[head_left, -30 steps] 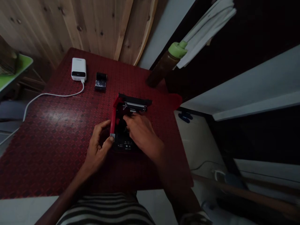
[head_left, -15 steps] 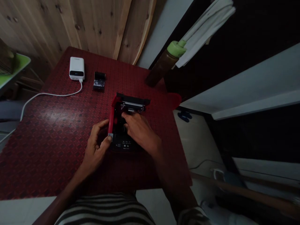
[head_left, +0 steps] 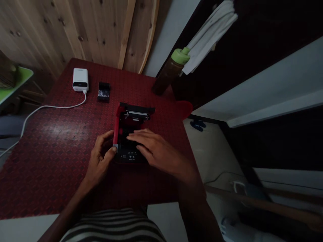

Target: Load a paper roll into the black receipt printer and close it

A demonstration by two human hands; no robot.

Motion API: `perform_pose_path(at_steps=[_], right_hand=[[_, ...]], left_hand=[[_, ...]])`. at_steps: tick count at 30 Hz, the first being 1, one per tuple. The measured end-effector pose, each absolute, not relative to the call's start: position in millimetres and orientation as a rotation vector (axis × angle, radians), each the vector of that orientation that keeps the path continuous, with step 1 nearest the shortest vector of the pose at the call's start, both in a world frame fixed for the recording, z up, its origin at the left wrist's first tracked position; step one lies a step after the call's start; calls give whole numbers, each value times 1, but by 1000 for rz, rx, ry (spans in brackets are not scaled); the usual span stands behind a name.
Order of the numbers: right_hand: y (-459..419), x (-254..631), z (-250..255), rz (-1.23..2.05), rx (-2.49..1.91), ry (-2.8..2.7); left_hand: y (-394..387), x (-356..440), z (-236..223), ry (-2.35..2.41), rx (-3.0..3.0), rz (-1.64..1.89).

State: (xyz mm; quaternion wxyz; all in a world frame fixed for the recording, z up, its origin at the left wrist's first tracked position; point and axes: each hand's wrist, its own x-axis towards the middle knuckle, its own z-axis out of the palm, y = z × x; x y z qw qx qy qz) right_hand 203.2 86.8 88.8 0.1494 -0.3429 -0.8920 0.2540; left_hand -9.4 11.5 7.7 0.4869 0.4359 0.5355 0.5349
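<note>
A small red and black device, a printer by its look [head_left: 133,157], sits on the table with its lid raised, showing a metal bar under the lid and a dark hollow inside. My left hand [head_left: 103,151] grips its left front corner, thumb on the front panel and fingers along the red side. Over the open hollow, my right hand [head_left: 153,144] is open, fingers stretched out and reaching in from the right. The fingertips are dim against the black interior, so contact there cannot be made out. Beyond the device lies a small dark roll with shiny film [head_left: 104,91].
A white power bank [head_left: 80,79] with a white cable [head_left: 60,107] lies at the back left of the red patterned table [head_left: 58,161]. A brown bottle with a green cap [head_left: 168,74] stands at the back right, near a red rounded object [head_left: 185,109].
My right hand has drawn back toward the front of the hollow, its fingers now straighter and flatter. My left hand keeps its grip on the corner. The whole view has shifted slightly.
</note>
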Motion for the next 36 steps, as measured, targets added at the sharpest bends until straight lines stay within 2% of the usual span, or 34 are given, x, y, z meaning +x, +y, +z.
perform_pose_path(at_steps=[8,12,17,22,30,36], right_hand=[[80,204,76,578,-956,-2409],[75,200,70,356,-994,-2289],[55,196,67,75,-992,-2174],[35,196,54,-78,-994,-2219],[22,195,43,-74,-1064,-2166],[23,194,49,80,-1074,-2147]], left_hand=[[23,-13,28,1424,1081,1341],[64,-13,44,1464,1286,1478],[111,-5,62,1393,1340,1474],[93,-5,59,1370,1321,1474],[41,-10,21,1406,1005,1258],[39,-4,27,1275,879,1216]])
